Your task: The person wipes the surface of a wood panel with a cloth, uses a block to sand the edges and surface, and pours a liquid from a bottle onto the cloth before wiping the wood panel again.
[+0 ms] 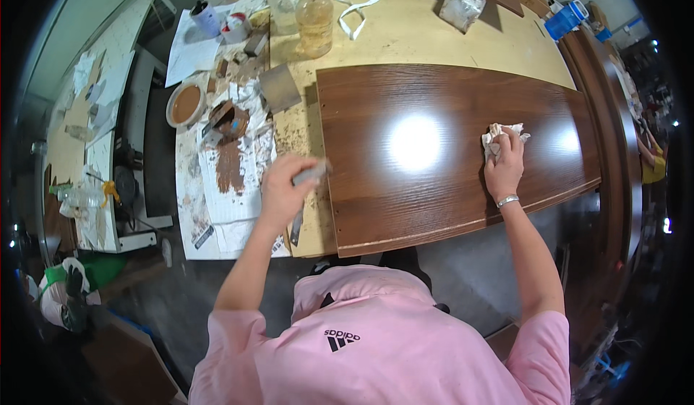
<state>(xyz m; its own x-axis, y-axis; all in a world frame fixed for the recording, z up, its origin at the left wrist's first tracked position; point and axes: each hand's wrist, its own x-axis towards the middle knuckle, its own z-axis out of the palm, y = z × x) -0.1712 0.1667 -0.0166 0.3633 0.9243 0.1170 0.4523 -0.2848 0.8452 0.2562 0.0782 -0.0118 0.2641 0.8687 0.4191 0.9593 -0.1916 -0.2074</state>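
A dark brown wood-grain panel [376, 203] lies on the yellowish table, with a pale line along its near edge. My right hand [504, 170] presses a crumpled whitish cloth [494, 136] onto the panel's right part. Beyond the panel's left edge, my left hand [282, 188] is closed around a small grey block-like tool [311, 173], partly hidden by the fingers. Below that hand lies a dark narrow blade [296, 227]. To its left, brown paste [230, 166] is smeared on white paper, and a round tub [186, 105] holds more of it.
A square grey-brown plate [280, 88] lies near the panel's far left corner. Behind stand a white-capped bottle [315, 26], a greenish bottle [283, 4] and cups. A wrapped block [462, 9] and a white strap [353, 16] lie at the back. A small cutter [204, 237] rests front left.
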